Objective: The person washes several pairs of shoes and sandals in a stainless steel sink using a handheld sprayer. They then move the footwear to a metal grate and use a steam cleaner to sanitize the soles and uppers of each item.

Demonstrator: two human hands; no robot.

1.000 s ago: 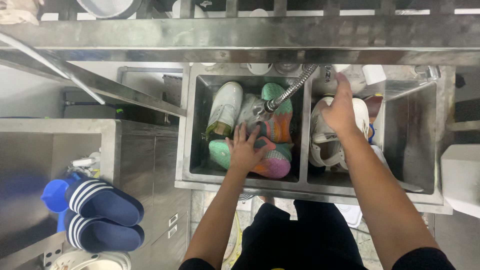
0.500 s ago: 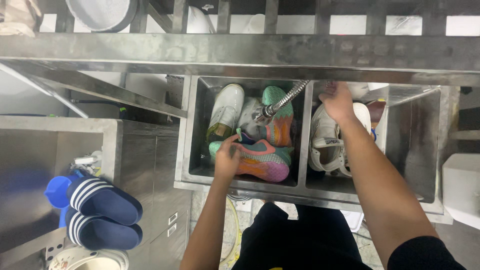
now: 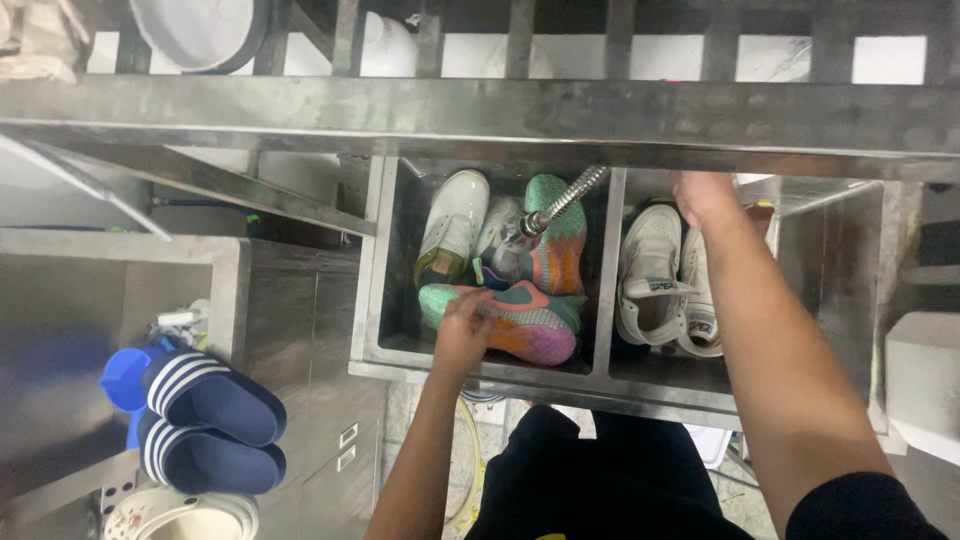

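Observation:
A steel double sink (image 3: 604, 372) holds shoes. My left hand (image 3: 462, 328) grips the green end of a green, pink and orange sneaker (image 3: 525, 322) lying across the front of the left basin. A second matching sneaker (image 3: 555, 245) stands behind it under a flexible metal faucet hose (image 3: 563, 204). A white sneaker (image 3: 452, 226) leans at the basin's back left. My right hand (image 3: 703, 193) reaches to the back of the right basin, partly hidden by the shelf edge, above a pair of white sneakers (image 3: 655, 275); what it touches is hidden.
A steel shelf beam (image 3: 480, 118) crosses above the sink. On a steel counter (image 3: 60, 330) to the left lie dark blue striped slides (image 3: 205, 425) and a blue object (image 3: 122, 375). A white bowl (image 3: 190, 30) sits on the upper rack. A white box (image 3: 922, 380) stands at right.
My left hand slid from the middle of the left basin to the near sneaker's green end and gripped it. My right hand moved farther back, under the shelf edge.

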